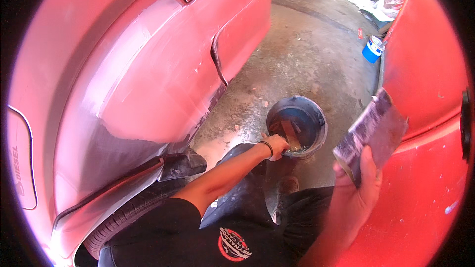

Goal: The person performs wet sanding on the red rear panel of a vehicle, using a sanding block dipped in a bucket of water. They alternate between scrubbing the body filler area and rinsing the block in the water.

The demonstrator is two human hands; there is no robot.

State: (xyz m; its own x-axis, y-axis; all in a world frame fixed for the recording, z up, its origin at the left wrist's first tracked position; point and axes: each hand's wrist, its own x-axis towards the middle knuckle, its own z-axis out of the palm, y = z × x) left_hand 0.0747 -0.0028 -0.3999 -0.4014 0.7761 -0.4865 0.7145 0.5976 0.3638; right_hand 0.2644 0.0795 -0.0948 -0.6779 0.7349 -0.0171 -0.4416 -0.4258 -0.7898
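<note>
My left hand (278,144) is closed on the near rim of a dark round bucket (324,131) on the floor. Inside the bucket is dark water, with a brownish strip showing that I cannot make out clearly. Raised at the right, my right hand (360,183) grips a flat sanding block (378,131) wrapped in dark grey sandpaper. Whitish residue streaks the block's edge. To the left stands a red car body panel (158,74), partly sanded to pale and dark grey patches.
Another red panel (430,178) borders the right side, close to my right hand. Below the left panel sits a tyre (128,217). Farther off, a blue can (372,52) stands by the right panel. Rags and plastic (391,0) are heaped beyond it on the wet concrete floor (307,44).
</note>
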